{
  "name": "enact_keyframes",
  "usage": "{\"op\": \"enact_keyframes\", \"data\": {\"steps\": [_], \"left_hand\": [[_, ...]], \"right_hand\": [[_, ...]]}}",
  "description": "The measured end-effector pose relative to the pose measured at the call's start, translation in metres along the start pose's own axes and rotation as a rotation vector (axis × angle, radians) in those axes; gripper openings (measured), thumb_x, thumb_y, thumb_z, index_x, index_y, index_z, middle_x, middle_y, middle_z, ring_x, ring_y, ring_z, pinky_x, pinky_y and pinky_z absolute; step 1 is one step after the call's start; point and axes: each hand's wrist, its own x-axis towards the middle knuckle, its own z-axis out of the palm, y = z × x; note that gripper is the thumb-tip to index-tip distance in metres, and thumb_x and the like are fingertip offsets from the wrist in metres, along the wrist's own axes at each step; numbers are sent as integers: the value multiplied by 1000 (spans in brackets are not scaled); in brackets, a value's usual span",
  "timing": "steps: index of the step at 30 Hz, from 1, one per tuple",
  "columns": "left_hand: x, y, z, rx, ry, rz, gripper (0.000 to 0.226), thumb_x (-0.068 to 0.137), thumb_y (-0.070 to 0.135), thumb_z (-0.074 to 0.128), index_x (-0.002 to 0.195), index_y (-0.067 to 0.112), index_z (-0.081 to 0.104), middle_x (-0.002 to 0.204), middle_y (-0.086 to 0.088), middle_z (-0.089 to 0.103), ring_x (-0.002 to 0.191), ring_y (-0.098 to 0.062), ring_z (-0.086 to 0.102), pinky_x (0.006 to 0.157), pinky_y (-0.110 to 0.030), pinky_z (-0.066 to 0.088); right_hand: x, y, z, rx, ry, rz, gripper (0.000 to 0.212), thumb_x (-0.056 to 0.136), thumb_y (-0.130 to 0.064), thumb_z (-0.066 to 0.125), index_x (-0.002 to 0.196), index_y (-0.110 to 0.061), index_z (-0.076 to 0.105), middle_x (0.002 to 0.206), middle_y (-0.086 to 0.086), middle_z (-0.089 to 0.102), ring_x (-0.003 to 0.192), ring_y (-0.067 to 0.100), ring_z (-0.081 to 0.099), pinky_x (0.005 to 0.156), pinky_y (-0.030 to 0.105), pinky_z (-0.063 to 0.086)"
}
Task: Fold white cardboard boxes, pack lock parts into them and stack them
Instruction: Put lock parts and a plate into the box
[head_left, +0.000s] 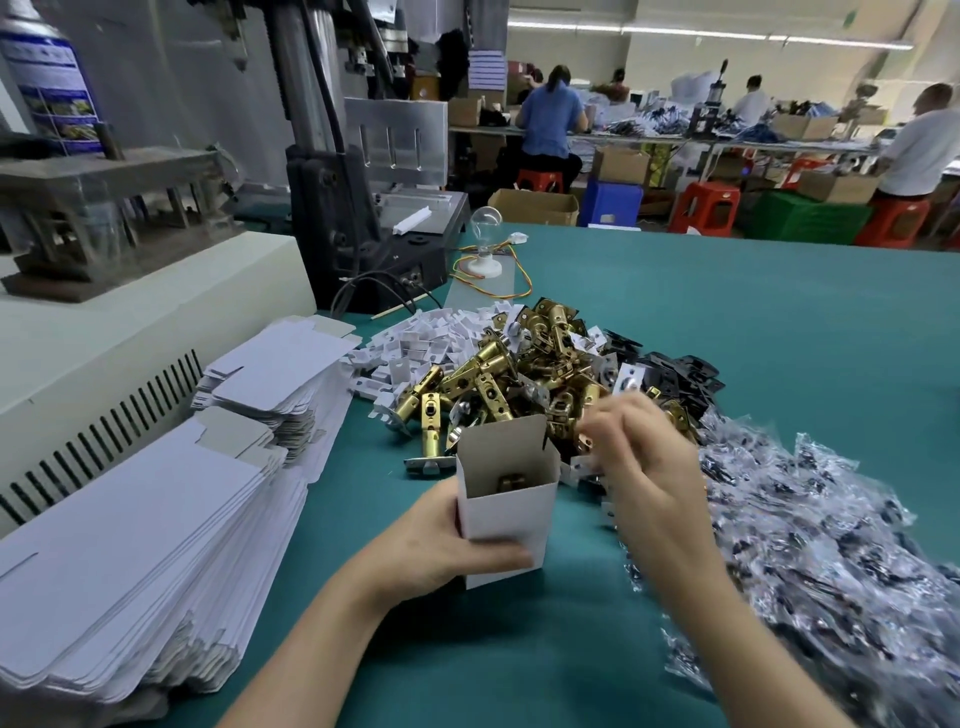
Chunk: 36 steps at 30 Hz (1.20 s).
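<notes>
A green bench (779, 322) on a factory floor carries the packing work. Flat white cardboard sheets (130, 561) lie in stacks along its left edge, against a cream machine housing (130, 332). A drift of clear plastic bags (831, 545) covers the right side. Between them sits a heap of brass latches (519, 364), with small white pieces (415, 338) behind it on the left and black plates (675, 369) on the right. Just in front of the heap, a white box (506, 514) stands upright on the bench with its top flap raised. The left hand (441, 551) wraps its grip round the box's lower left side. The right hand (644, 467) hovers beside the box's open top, fingers curled and blurred; what its grip holds cannot be told. One brass part (511, 482) shows inside the box.
</notes>
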Motion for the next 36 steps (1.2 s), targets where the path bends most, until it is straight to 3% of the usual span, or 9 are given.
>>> {"op": "enact_keyframes", "data": {"steps": [5, 9, 11, 15, 17, 22, 27, 31, 36], "left_hand": [[1, 7, -5, 153, 145, 101, 63, 69, 32, 96, 125, 42, 67, 122, 5, 73, 117, -14, 68, 96, -34, 57], [-1, 23, -24, 409, 151, 125, 71, 63, 74, 83, 126, 45, 68, 124, 9, 67, 111, -10, 63, 95, -35, 52], [2, 32, -38, 129, 292, 89, 82, 61, 99, 60, 107, 34, 79, 104, 7, 73, 87, -8, 63, 73, -25, 45], [31, 38, -68, 119, 749, 106, 24, 99, 49, 60, 104, 32, 76, 99, 11, 76, 85, -2, 64, 77, -28, 47], [58, 34, -82, 300, 872, -27, 21, 103, 26, 60, 117, 34, 73, 109, 12, 71, 98, -7, 65, 92, -37, 52], [100, 20, -109, 649, 756, -272, 40, 105, 13, 51, 141, 21, 66, 149, -7, 59, 123, -34, 63, 106, -51, 52], [115, 22, -118, 980, 659, -339, 33, 104, 18, 53, 127, 29, 74, 130, -7, 72, 91, -30, 68, 82, -38, 57], [117, 20, -119, 1105, 667, -268, 18, 98, 18, 67, 108, 30, 75, 109, 3, 77, 100, -23, 67, 84, -39, 57], [108, 17, -119, 1201, 725, -196, 18, 99, 12, 68, 109, 26, 74, 105, 1, 75, 99, -26, 65, 76, -35, 50]], "right_hand": [[-32, 19, 35, 178, -195, 245, 71, 74, -87, 59, 129, -42, 50, 120, -15, 66, 113, 11, 65, 93, 32, 53], [-32, 26, 43, 175, -161, 201, 50, 84, -54, 74, 127, -39, 54, 117, -16, 70, 109, 10, 68, 89, 32, 56], [-34, 31, 38, 183, -150, 189, 39, 84, -42, 76, 118, -40, 58, 111, -15, 73, 103, 9, 70, 85, 29, 57], [-35, 32, 37, 167, -173, 192, 36, 84, -45, 76, 115, -38, 60, 109, -16, 73, 102, 10, 70, 82, 22, 55], [-35, 33, 37, 168, -171, 205, 39, 83, -48, 75, 117, -35, 61, 110, -16, 73, 104, 11, 70, 83, 23, 56], [-34, 34, 36, 184, -172, 236, 41, 82, -48, 76, 118, -34, 60, 111, -18, 73, 105, 8, 69, 84, 22, 54], [-32, 35, 38, 174, -170, 255, 48, 80, -54, 76, 120, -33, 59, 110, -15, 74, 106, 11, 69, 88, 35, 56], [-32, 34, 37, 192, -168, 243, 42, 82, -47, 78, 118, -35, 60, 111, -20, 73, 106, 4, 69, 85, 18, 53], [-32, 34, 36, 201, -169, 238, 43, 81, -47, 78, 117, -33, 60, 111, -20, 74, 105, 5, 70, 85, 19, 53]]}}
